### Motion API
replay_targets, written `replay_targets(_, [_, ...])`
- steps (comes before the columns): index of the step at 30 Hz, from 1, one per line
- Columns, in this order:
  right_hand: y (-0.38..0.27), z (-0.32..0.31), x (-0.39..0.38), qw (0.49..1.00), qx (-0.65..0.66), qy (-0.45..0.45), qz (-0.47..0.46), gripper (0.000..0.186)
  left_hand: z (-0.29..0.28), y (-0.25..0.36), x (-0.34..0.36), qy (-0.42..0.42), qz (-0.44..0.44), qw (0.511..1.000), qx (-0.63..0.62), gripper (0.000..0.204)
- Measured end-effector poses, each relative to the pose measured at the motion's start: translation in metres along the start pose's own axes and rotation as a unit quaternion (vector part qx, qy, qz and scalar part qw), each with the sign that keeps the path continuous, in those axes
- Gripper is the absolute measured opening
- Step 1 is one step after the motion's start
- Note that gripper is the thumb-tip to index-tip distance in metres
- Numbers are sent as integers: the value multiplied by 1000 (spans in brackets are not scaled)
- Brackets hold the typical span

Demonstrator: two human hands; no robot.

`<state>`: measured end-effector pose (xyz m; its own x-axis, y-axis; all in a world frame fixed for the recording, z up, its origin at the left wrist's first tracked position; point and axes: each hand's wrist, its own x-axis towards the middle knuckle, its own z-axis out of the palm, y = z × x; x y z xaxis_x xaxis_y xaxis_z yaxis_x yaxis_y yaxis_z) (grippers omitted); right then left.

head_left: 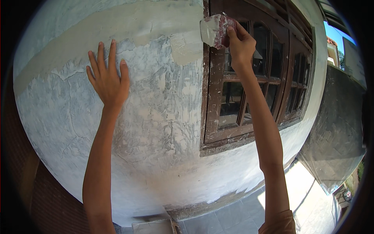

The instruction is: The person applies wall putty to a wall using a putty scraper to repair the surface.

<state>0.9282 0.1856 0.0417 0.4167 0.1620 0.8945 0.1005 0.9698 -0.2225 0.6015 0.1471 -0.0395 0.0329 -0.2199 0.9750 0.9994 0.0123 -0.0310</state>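
My left hand (110, 81) is open, its fingers spread flat against a patchy white and grey wall (152, 109). In my right hand (242, 47), fingers and thumb pinch a putty spreader (219, 31), a flat reddish blade smeared with off-white putty. The spreader is beside the upper left corner of a brown window frame, where the wall meets the wood. A band of fresh-looking beige putty (117, 21) runs across the upper wall. A smaller putty patch (186, 48) lies just below and left of the spreader.
A brown wooden window (208, 105) with glass panes and putty specks fills the right part of the wall. Below are grey floor tiles (218, 212) and a pale box-like thing (152, 227) at the bottom edge. A dark sheet-like panel (331, 128) stands far right.
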Motion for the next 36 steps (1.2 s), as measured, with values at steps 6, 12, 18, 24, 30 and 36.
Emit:
replay_targets(6, [-11, -5, -11, 999, -2, -33, -8, 33, -1, 2, 1, -5, 1, 1000, -1, 55])
replay_targets(12, [-13, 18, -41, 988, -74, -127, -50, 34, 0, 0, 0, 6, 0, 1000, -4, 54])
replay_targets(18, [-18, -9, -15, 999, -28, -3, -37, 33, -3, 2, -1, -3, -3, 1000, -8, 54])
replay_targets(24, [-19, 24, -43, 991, -58, -99, -68, 33, -2, -1, 0, 10, -3, 1000, -13, 55])
replay_targets(30, [-4, -5, -2, 997, -69, -38, -13, 33, -1, 0, -1, 7, 5, 1000, -11, 55])
replay_targets(36, [-8, -1, 4, 997, 35, -59, 34, 37, -2, 0, -2, 1, 5, 1000, -2, 54])
